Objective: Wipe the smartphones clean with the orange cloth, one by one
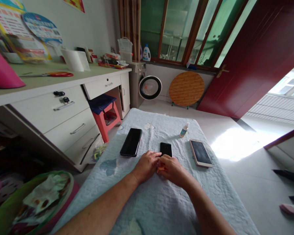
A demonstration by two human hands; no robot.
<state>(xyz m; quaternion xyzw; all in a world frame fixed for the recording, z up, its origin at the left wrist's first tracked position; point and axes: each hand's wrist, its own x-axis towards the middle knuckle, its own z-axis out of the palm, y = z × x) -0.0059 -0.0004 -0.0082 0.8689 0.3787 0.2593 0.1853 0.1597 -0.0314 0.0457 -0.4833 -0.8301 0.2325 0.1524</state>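
A small black smartphone point(166, 148) lies on the light blue quilted cover, its near end hidden by my hands. At its lower left edge my left hand point(148, 165) is closed, fingers together, the fingertips gripping that edge. My right hand point(171, 168) is curled over the near end of the same phone and touches the left fingers. What its bent fingers hold, if anything, is hidden. To the left lies a larger black smartphone point(131, 142). On the right are a gold-framed smartphone point(201, 153) and a small upright spray bottle point(184, 130) with a blue label.
Beyond the covered surface point(159, 124) stand a washing machine with its round door point(150, 87) open and a round wooden tabletop point(187, 88). On the left are a drawer desk point(63, 122), a pink stool point(107, 120) and a full waste bin point(72, 186).
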